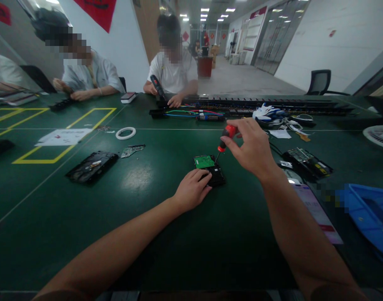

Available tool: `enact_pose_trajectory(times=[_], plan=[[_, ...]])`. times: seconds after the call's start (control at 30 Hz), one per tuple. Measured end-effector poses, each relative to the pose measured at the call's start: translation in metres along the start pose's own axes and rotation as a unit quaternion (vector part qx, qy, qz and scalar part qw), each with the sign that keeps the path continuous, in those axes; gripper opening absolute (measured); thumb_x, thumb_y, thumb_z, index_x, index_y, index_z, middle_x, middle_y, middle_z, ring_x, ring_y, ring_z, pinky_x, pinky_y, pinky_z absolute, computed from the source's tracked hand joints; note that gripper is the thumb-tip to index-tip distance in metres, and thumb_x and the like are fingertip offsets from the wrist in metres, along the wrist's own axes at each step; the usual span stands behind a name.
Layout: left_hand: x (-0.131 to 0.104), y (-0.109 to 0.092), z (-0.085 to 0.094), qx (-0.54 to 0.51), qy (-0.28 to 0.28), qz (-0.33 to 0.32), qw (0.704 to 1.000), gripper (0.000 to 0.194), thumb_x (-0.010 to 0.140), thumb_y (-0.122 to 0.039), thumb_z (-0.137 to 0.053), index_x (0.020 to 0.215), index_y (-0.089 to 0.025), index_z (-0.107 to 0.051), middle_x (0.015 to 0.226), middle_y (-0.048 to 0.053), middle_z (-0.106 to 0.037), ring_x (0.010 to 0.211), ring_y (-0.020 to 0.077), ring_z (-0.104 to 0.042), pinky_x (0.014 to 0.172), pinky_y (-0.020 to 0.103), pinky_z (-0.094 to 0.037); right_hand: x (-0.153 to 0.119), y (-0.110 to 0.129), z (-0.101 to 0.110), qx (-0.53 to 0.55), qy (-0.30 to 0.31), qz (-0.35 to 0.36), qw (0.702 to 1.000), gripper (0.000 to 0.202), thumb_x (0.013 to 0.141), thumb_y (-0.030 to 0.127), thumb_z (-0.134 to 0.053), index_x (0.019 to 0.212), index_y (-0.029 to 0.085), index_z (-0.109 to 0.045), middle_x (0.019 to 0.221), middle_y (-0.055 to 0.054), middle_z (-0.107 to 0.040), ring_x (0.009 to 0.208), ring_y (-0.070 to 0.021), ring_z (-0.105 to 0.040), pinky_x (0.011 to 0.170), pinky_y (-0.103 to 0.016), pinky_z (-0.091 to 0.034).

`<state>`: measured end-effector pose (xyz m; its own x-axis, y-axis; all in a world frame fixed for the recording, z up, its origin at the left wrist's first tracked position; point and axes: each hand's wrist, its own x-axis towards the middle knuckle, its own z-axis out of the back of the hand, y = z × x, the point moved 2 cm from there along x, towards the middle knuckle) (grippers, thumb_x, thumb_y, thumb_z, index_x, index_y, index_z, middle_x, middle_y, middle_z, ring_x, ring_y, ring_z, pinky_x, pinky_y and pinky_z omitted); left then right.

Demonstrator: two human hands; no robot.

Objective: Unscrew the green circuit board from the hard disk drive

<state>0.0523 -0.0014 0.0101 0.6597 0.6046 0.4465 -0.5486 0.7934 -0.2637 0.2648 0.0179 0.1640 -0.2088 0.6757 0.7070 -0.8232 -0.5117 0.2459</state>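
A black hard drive point(216, 175) with a green circuit board point(204, 161) on its upper face lies flat in front of me. My left hand point(194, 188) grips its near left side, fingertips pressed on the black casing and thumb at the near edge. Above and to the right, my right hand point(250, 144) is closed round the red and black handle of a screwdriver point(228, 136). The screwdriver tilts down to the left, its tip at the right edge of the green board. Whether it sits in a screw is too small to tell.
On the green table point(131, 242) lie a black casing point(91, 166), a loose circuit board point(133, 150) and a tape roll point(125, 133). To my right are an opened device point(307, 163), a phone point(318, 211) and a blue basket point(371, 217). Opposite, a co-worker holds a power screwdriver point(158, 87).
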Motion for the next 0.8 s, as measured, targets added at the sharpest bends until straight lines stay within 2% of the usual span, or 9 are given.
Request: enact_pose_trajectory(times=[0.2, 0.4, 0.53, 0.67, 0.8], plan=[[-0.001, 0.001, -0.001, 0.002, -0.001, -0.006, 1.000, 0.041, 0.105, -0.029, -0.065, 0.145, -0.018, -0.064, 0.142, 0.016, -0.065, 0.131, 0.0337, -0.063, 0.114, 0.056, -0.055, 0.000, 0.001, -0.003, 0.016, 0.010, 0.014, 1.000, 0.046, 0.099, 0.019, -0.059, 0.144, 0.025, -0.061, 0.139, -0.015, -0.069, 0.128, -0.0366, -0.065, 0.109, -0.060, -0.055], [0.000, 0.000, -0.001, -0.001, 0.003, -0.003, 1.000, 0.040, 0.106, -0.029, -0.064, 0.145, -0.018, -0.064, 0.141, 0.016, -0.066, 0.132, 0.0338, -0.063, 0.115, 0.056, -0.055, -0.001, 0.001, -0.004, 0.016, 0.001, 0.008, 1.000, 0.032, 0.101, 0.026, -0.064, 0.133, 0.027, -0.065, 0.128, -0.012, -0.071, 0.119, -0.0338, -0.069, 0.100, -0.053, -0.060], [-0.001, 0.002, -0.003, -0.019, -0.003, -0.001, 1.000, 0.041, 0.105, -0.030, -0.066, 0.144, -0.018, -0.064, 0.142, 0.016, -0.066, 0.132, 0.0349, -0.063, 0.114, 0.058, -0.055, -0.001, -0.001, -0.006, 0.012, -0.001, 0.006, 1.000, 0.037, 0.099, 0.020, -0.061, 0.136, 0.022, -0.061, 0.138, -0.016, -0.069, 0.119, -0.0335, -0.069, 0.100, -0.051, -0.059], [-0.002, 0.009, -0.001, -0.112, -0.052, 0.015, 0.992, 0.034, 0.108, -0.034, -0.064, 0.140, -0.023, -0.067, 0.136, 0.014, -0.071, 0.127, 0.0319, -0.067, 0.110, 0.055, -0.057, -0.001, -0.006, -0.007, 0.011, -0.001, -0.011, 1.000, 0.038, 0.096, 0.018, -0.061, 0.134, 0.020, -0.061, 0.127, -0.016, -0.072, 0.106, -0.0326, -0.072, 0.096, -0.052, -0.059], [-0.002, 0.016, 0.003, -0.202, -0.099, 0.061, 0.973, 0.022, 0.110, -0.034, -0.061, 0.125, -0.025, -0.072, 0.122, 0.010, -0.075, 0.115, 0.0267, -0.070, 0.102, 0.048, -0.058, -0.001, -0.005, -0.005, 0.010, -0.008, -0.005, 1.000, 0.033, 0.097, 0.021, -0.063, 0.130, 0.023, -0.062, 0.126, -0.015, -0.071, 0.109, -0.0337, -0.070, 0.096, -0.054, -0.058]])
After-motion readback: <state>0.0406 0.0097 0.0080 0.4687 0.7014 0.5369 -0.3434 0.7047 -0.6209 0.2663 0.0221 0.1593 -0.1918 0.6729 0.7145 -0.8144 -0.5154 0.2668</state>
